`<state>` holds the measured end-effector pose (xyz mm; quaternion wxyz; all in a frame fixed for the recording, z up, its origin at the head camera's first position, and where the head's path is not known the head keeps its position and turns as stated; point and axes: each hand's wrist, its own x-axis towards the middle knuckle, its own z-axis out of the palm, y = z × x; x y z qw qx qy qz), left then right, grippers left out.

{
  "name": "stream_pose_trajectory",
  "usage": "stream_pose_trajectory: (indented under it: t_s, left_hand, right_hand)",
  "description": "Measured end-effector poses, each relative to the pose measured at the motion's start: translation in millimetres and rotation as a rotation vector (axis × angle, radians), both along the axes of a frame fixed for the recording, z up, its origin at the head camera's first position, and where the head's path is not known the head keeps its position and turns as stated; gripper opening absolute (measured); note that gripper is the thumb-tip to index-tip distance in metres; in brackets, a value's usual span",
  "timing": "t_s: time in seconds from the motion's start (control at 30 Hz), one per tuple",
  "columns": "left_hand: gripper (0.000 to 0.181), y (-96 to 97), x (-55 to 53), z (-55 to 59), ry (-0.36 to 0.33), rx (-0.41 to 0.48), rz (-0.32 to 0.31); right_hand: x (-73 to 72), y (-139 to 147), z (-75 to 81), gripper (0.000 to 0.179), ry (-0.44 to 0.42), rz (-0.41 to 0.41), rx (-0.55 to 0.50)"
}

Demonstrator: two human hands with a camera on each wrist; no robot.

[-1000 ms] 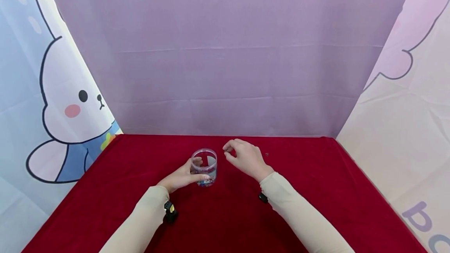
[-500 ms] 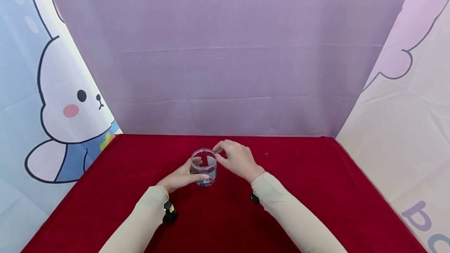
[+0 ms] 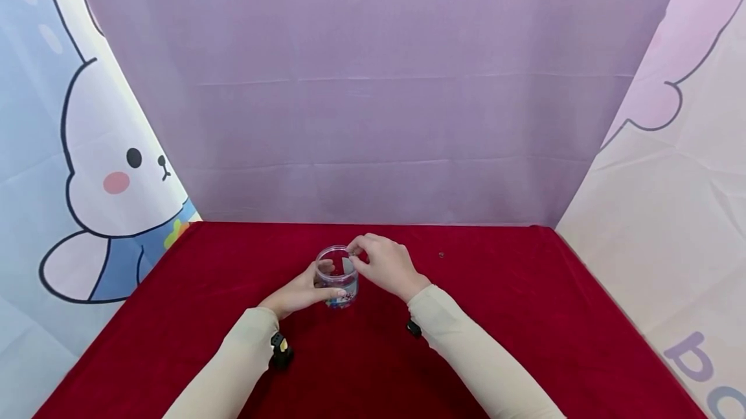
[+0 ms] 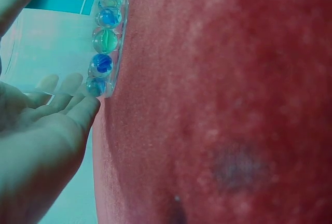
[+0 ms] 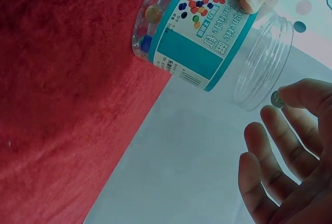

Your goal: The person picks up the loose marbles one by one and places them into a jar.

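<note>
A clear plastic jar (image 3: 347,291) with a teal and white label stands open-topped on the red cloth. My left hand (image 3: 299,291) grips it from the left, thumb across the front. Glass marbles (image 4: 106,41) in blue and green line its bottom in the left wrist view; an orange one also shows in the right wrist view. At the jar's mouth is my right hand (image 3: 387,267), pinching a greenish glass marble (image 5: 277,99) between thumb and forefinger, right at the threaded rim (image 5: 263,63). The other fingers of that hand are spread and loosely bent.
One more small round marble (image 3: 441,254) lies on the red cloth (image 3: 495,302) to the right of my right hand. A purple curtain (image 3: 373,95) hangs behind the table, with printed cloths at both sides.
My right hand has moved left with the marble, from beside the jar to its rim. My left hand and the jar have stayed in place.
</note>
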<state>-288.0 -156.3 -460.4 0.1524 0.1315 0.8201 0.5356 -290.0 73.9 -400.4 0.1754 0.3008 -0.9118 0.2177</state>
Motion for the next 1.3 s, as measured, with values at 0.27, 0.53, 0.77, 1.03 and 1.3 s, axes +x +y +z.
stream_pose_trajectory:
  t_s: [0.27, 0.53, 0.77, 1.03, 1.3]
  left_hand:
    - [0.092, 0.1, 0.3, 0.8, -0.002, -0.012, 0.012]
    - [0.091, -0.3, -0.8, -0.4, -0.002, -0.016, 0.011]
    - [0.091, -2.1, -3.8, -3.4, -0.004, -0.006, 0.01]
    - [0.093, -0.9, -5.1, -5.0, 0.006, -0.026, 0.014]
    - [0.091, -0.3, -5.4, -6.4, 0.007, -0.04, 0.016]
  right_hand:
    - [-1.0, -3.5, -2.6, 0.019, -0.006, -0.006, 0.007]
    - [-0.5, -4.2, -4.7, 0.022, -0.01, -0.019, 0.021]
    - [-0.6, 0.0, -4.6, 0.021, -0.031, -0.027, -0.005]
    - [-5.1, 8.3, -11.4, 0.017, 0.0, -0.03, -0.019]
    - [-11.9, 20.5, -18.4, 0.017, 0.01, -0.051, -0.02]
